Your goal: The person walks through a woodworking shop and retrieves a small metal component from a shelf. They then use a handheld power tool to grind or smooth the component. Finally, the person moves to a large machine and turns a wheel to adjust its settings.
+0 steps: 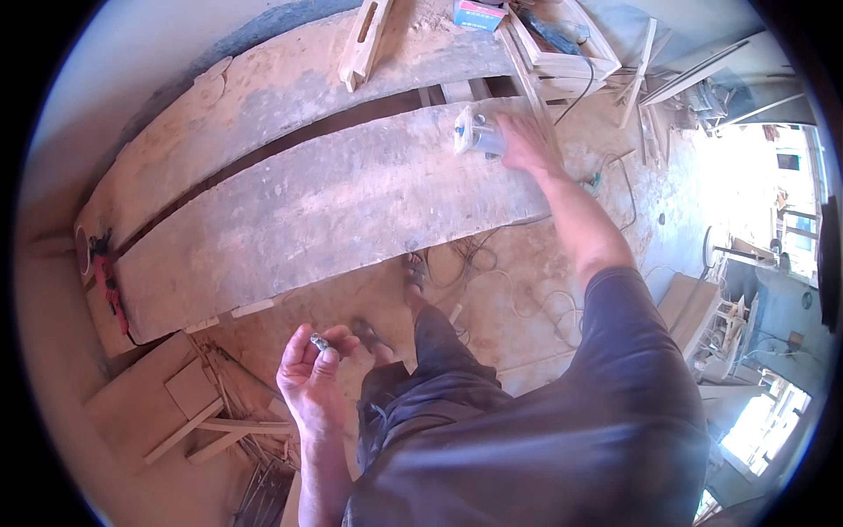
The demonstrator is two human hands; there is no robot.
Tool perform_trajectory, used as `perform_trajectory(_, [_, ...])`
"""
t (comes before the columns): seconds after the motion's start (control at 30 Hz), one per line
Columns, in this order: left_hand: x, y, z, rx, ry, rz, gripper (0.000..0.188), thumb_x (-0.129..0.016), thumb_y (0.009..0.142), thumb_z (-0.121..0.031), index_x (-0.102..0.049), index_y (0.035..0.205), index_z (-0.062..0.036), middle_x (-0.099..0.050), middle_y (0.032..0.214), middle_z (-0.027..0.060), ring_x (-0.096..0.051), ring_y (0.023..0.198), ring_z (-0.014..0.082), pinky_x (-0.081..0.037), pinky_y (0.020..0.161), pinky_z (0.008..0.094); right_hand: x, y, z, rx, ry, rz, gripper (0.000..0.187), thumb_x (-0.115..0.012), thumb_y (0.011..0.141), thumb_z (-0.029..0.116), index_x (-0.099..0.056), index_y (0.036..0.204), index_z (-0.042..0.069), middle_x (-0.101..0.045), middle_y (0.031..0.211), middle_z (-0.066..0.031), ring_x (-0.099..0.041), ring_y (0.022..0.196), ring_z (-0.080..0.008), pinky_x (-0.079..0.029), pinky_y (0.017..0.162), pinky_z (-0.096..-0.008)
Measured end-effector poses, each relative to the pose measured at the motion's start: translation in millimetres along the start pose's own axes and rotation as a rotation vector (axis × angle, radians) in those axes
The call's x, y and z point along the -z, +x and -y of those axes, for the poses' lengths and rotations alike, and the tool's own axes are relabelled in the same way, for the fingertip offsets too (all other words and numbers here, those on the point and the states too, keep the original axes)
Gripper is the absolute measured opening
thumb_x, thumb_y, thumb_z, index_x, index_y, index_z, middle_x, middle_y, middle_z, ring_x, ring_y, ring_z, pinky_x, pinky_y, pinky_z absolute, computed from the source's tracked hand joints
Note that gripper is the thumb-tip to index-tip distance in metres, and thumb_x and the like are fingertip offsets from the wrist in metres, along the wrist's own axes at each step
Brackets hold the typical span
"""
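My left hand [314,373] is raised in front of my body, palm up. Its thumb and fingers pinch a small, short, grey metallic piece [320,342], whose exact kind is too small to make out. At the right end of the workbench [334,193], my outstretched right hand [524,143] grips a silver trim router base [480,138] with a pale flat plate at its left end. That piece lies low over the bench boards, and my fingers partly cover its right side.
A red power tool [109,285] lies at the bench's left end. A slotted wooden piece [363,44], a pink-and-blue box [479,14] and a wooden drawer [571,44] stand at the back. Cables [518,299] trail over the floor; wood offcuts [237,426] lie lower left.
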State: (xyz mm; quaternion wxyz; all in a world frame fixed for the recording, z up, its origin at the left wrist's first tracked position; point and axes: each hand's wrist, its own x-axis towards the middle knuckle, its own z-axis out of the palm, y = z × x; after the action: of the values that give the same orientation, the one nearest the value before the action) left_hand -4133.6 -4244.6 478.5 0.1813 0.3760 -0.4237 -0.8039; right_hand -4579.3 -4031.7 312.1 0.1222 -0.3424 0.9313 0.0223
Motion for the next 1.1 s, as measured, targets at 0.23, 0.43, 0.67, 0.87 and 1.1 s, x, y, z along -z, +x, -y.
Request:
perform_trajectory(0.23, [-47.3,72.0,1.4,0.113,-0.023,0.046,0.041,-0.061,0.092,0.001,-0.051,0.131,-0.0008,-0.067,0.114,0.0219,-0.068,0.096,0.0300,-0.053,0.087,0.0419,-4.0,-45.3,50.4,-0.344,0.535,0.044,0.075,-0.078,0.055,0.018,-0.051,0.123,0.001,-0.066,0.108,-0.0228,-0.064,0.102,-0.0398,-0.053,0.088,-0.0436])
perform_trajectory(0.43, [-78.5,98.5,-11.8,0.147,-0.197,0.117,0.029,-0.062,0.092,-0.002,-0.058,0.121,-0.0027,-0.069,0.111,0.0185,-0.069,0.091,0.0271,-0.054,0.083,0.0379,68.5,-125.6,185.4,-0.345,1.009,-0.092,0.079,-0.079,0.053,0.012,-0.046,0.123,0.000,-0.066,0.105,-0.0207,-0.065,0.100,-0.0361,-0.052,0.087,-0.0420])
perform_trajectory(0.67, [-66.8,78.1,-44.8,0.121,-0.306,0.210,0.020,-0.062,0.092,0.000,-0.063,0.112,-0.0018,-0.071,0.105,0.0159,-0.070,0.087,0.0255,-0.055,0.077,0.0361,100.7,-143.3,267.7,-0.241,1.286,-0.177,0.075,-0.082,0.054,0.013,-0.048,0.120,0.000,-0.066,0.107,-0.0189,-0.067,0.100,-0.0330,-0.053,0.084,-0.0393])
perform_trajectory(0.87, [-35.6,64.9,-57.4,0.055,-0.363,0.251,0.018,-0.062,0.094,-0.003,-0.064,0.111,-0.0022,-0.071,0.106,0.0164,-0.070,0.088,0.0263,-0.055,0.079,0.0375,120.2,-143.3,299.8,-0.181,1.276,-0.157,0.075,-0.083,0.056,0.016,-0.048,0.120,-0.001,-0.066,0.107,-0.0191,-0.067,0.100,-0.0316,-0.054,0.084,-0.0386])
perform_trajectory(1.1, [-10.8,51.7,-69.4,-0.017,-0.352,0.288,0.018,-0.063,0.094,-0.008,-0.067,0.111,-0.0051,-0.071,0.108,0.0148,-0.069,0.090,0.0267,-0.054,0.081,0.0392,125.5,-159.3,324.3,-0.160,1.274,-0.136,0.075,-0.084,0.058,0.018,-0.048,0.120,-0.002,-0.067,0.107,-0.0194,-0.067,0.100,-0.0300,-0.054,0.083,-0.0377])
